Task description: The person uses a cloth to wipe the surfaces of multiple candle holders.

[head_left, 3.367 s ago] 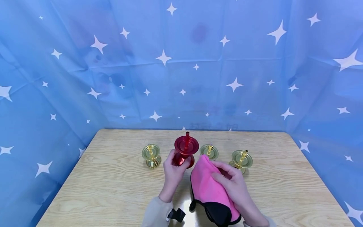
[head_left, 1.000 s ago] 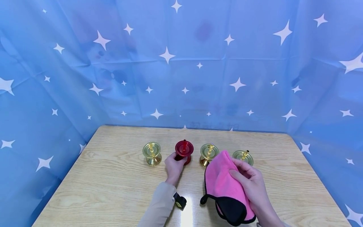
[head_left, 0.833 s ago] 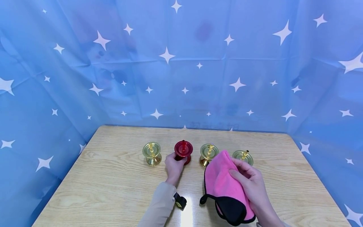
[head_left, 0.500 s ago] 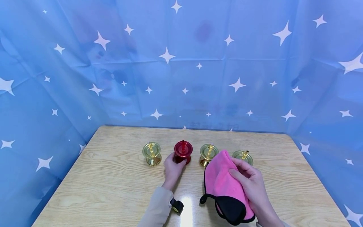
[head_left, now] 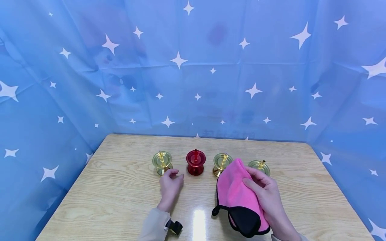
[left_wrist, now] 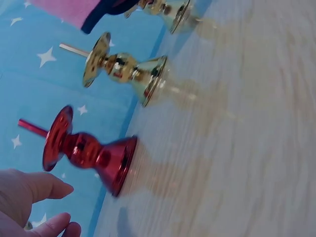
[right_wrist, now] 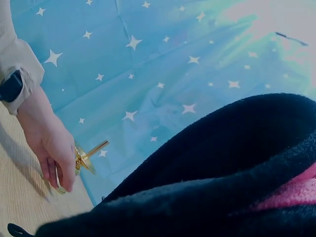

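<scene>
A red candle holder [head_left: 195,162] [left_wrist: 86,149] stands on the wooden table [head_left: 120,187] in a row with three gold candle holders. My left hand [head_left: 170,183] [left_wrist: 34,207] hovers just in front of the leftmost gold holder [head_left: 162,163], fingers relaxed, holding nothing, apart from the red one. My right hand [head_left: 263,190] grips a pink cloth with black edging [head_left: 236,197] [right_wrist: 222,177], which covers part of the two right gold holders [head_left: 222,162] [head_left: 259,166]. In the right wrist view the cloth fills most of the frame.
Blue star-patterned sheets [head_left: 193,67] wall the table on three sides. A black wrist strap [head_left: 175,227] sits on my left sleeve. Bare tabletop lies at the left and right ends.
My left hand let go of the red holder, which now stands on the table, and drew back to the left. My right hand with the cloth barely moved.
</scene>
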A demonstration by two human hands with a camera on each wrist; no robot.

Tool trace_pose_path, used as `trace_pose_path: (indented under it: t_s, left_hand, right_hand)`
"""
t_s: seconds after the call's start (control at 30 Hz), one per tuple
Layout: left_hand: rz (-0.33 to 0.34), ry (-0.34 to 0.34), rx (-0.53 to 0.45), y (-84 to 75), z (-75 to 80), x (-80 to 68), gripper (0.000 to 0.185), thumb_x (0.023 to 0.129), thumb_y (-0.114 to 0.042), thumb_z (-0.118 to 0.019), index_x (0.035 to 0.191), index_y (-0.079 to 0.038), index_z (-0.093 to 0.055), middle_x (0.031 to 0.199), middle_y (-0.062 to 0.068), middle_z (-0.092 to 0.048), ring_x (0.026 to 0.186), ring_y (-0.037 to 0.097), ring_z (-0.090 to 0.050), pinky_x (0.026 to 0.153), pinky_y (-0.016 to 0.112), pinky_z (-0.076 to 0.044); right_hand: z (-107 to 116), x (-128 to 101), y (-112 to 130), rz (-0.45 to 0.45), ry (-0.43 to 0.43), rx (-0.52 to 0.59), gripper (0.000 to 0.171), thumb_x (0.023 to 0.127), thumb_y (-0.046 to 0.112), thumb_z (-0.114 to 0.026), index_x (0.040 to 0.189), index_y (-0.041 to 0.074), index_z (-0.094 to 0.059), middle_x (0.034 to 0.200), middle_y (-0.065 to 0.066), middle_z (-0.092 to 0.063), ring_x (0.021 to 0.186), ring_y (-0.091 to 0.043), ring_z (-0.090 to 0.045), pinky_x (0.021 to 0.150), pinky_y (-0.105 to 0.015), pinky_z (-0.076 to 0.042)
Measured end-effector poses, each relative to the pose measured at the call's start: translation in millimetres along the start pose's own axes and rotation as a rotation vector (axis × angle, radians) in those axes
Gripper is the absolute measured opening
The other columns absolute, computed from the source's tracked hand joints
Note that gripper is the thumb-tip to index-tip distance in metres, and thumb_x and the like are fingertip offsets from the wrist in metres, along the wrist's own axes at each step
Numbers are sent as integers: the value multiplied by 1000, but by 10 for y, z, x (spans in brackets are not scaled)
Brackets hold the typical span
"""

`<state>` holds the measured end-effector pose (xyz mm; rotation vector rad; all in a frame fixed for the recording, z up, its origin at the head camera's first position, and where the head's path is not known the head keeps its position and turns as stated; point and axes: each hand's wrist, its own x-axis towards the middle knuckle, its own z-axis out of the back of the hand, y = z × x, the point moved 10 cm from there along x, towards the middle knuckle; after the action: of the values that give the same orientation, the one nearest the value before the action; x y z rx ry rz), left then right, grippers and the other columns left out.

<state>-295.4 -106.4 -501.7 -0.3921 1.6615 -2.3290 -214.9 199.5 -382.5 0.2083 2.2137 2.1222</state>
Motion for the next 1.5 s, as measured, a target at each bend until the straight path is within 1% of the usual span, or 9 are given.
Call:
trace_pose_path:
  t_s: [0.2, 0.37, 0.5, 0.67, 0.83, 1.03, 1.17, 1.27, 1.5]
  left_hand:
    - [21, -75, 17, 82, 252, 46, 16, 72, -4, -74, 85, 2, -66, 77, 8, -64, 67, 11, -54, 62, 26, -46]
    - [26, -117, 2, 124, 378, 113, 16, 71, -2, -73, 83, 5, -64, 75, 10, -64, 63, 9, -54, 59, 22, -45]
    - [57, -156, 8, 162, 460, 165, 21, 72, -4, -73, 86, 4, -60, 79, 13, -63, 65, 12, -54, 61, 24, -44]
    - [104, -188, 17, 250, 532, 225, 40, 71, -7, -76, 102, 4, -54, 91, 17, -59, 78, 24, -56, 68, 31, -44]
    - [92, -157, 31, 280, 530, 298, 46, 71, -7, -76, 109, 5, -54, 98, 19, -59, 87, 29, -57, 73, 35, -44]
    - [46, -89, 53, 244, 458, 370, 41, 72, -5, -75, 108, 7, -59, 105, 23, -58, 96, 34, -58, 82, 43, -46]
    - [4, -67, 108, 217, 415, 417, 38, 70, -3, -76, 103, 9, -61, 103, 24, -59, 100, 37, -56, 87, 48, -45]
    - [-30, -71, 147, 199, 407, 450, 34, 68, -3, -78, 97, 9, -64, 97, 23, -59, 96, 36, -54, 85, 48, -44]
    - [-75, -105, 157, 187, 435, 475, 22, 67, -4, -79, 84, 5, -67, 83, 17, -59, 84, 31, -54, 74, 43, -43]
  right_hand:
    - [13, 15, -23, -6, 0, 4, 28, 88, 4, -62, 115, 6, -65, 99, 5, -66, 88, -9, -58, 72, -21, -50]
    - [28, 24, -40, -7, -4, 4, 27, 88, 5, -62, 115, 6, -65, 98, 5, -66, 87, -9, -58, 72, -21, -50]
    - [32, 33, -51, -9, -7, 8, 27, 88, 5, -63, 115, 7, -66, 98, 5, -66, 87, -9, -58, 72, -21, -50]
    - [32, 41, -59, -18, -9, 23, 26, 88, 5, -63, 113, 8, -66, 97, 5, -65, 87, -9, -58, 72, -21, -50]
    - [33, 48, -70, -22, -5, 31, 26, 88, 5, -63, 113, 10, -67, 97, 5, -65, 87, -9, -58, 72, -21, -50]
    - [26, 51, -62, -25, 5, 28, 25, 87, 5, -63, 111, 13, -68, 97, 5, -65, 88, -9, -59, 72, -21, -50]
    - [15, 55, -56, -35, 9, 24, 24, 88, 6, -63, 110, 15, -68, 97, 5, -65, 88, -9, -58, 72, -21, -50]
    - [9, 60, -50, -37, 9, 24, 24, 87, 6, -64, 110, 14, -68, 96, 6, -65, 87, -9, -58, 72, -21, -50]
    - [0, 53, -47, -27, 20, 37, 25, 87, 4, -63, 109, 15, -69, 96, 5, -65, 86, -9, -59, 71, -21, -50]
